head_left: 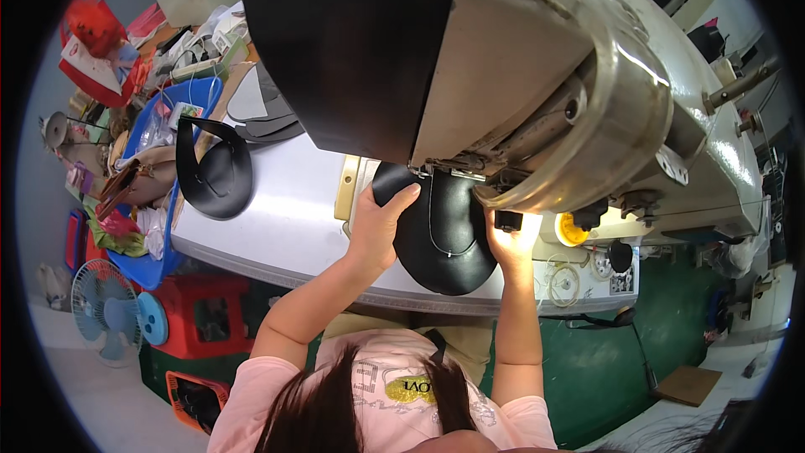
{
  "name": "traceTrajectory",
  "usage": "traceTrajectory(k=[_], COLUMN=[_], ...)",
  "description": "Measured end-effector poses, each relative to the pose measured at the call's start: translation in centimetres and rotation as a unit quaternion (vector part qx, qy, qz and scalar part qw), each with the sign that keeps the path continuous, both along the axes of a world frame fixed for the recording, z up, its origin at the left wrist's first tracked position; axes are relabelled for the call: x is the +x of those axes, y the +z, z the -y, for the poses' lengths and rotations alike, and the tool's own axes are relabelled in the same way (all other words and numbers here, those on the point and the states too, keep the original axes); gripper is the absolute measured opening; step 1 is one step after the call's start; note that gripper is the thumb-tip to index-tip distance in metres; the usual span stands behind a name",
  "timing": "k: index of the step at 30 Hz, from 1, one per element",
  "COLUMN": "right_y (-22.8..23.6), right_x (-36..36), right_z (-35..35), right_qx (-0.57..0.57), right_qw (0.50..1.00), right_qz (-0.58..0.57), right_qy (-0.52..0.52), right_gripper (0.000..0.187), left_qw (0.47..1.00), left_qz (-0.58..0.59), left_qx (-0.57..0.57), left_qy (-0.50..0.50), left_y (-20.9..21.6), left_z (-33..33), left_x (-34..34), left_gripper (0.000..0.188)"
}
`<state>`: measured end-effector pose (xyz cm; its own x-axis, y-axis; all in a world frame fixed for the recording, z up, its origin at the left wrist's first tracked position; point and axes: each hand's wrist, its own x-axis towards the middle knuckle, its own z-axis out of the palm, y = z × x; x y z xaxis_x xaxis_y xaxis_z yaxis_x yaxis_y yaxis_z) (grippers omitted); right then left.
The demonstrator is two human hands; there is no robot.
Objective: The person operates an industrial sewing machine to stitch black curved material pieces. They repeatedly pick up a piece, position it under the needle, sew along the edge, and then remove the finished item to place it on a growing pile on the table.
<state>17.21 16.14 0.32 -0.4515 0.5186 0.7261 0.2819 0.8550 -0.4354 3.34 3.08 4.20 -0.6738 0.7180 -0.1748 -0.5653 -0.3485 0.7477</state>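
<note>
A black leather piece with a rounded near end lies beneath the head of a sewing machine. A pale U-shaped line of stitching or thread runs over it. At its left edge, my left hand is closed on it, thumb on top and fingers hidden underneath. My right hand is against the right edge, under the machine's lit side. The machine covers most of that hand's fingers, so its grip is unclear. The far end of the leather is hidden by the machine head.
Left on the white table lies another black leather piece with a strap, near flat grey cut pieces. Beyond is a cluttered blue tub. A red stool and a fan stand lower left. Bobbins lie right.
</note>
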Motion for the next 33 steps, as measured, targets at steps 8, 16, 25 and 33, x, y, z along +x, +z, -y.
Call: traceTrajectory(k=[8,16,25,33], right_y=[-4.3,-4.3,-2.5,-4.1], right_x=[2.8,4.2,3.2,3.7], right_z=[-1.6,-0.3,-0.7,-2.0], right_qx=[-0.325,-0.686,-0.630,-0.637], right_qw=[0.914,0.573,0.624,0.626], right_qz=[-0.234,-0.362,-0.376,-0.341], right_qy=[-0.063,0.262,0.269,0.294], right_gripper=[0.013,0.026,0.026,0.034], left_qw=[1.000,0.999,0.993,0.990], left_qz=[0.013,0.005,-0.078,-0.084], left_qx=[0.009,-0.020,0.008,-0.048], left_qy=[0.001,-0.045,-0.091,-0.104], left_y=[0.5,-0.6,-1.3,-1.3], left_z=[0.2,1.9,2.7,2.6], left_x=[0.5,2.0,1.9,1.9], left_gripper=[0.024,0.027,0.020,0.013])
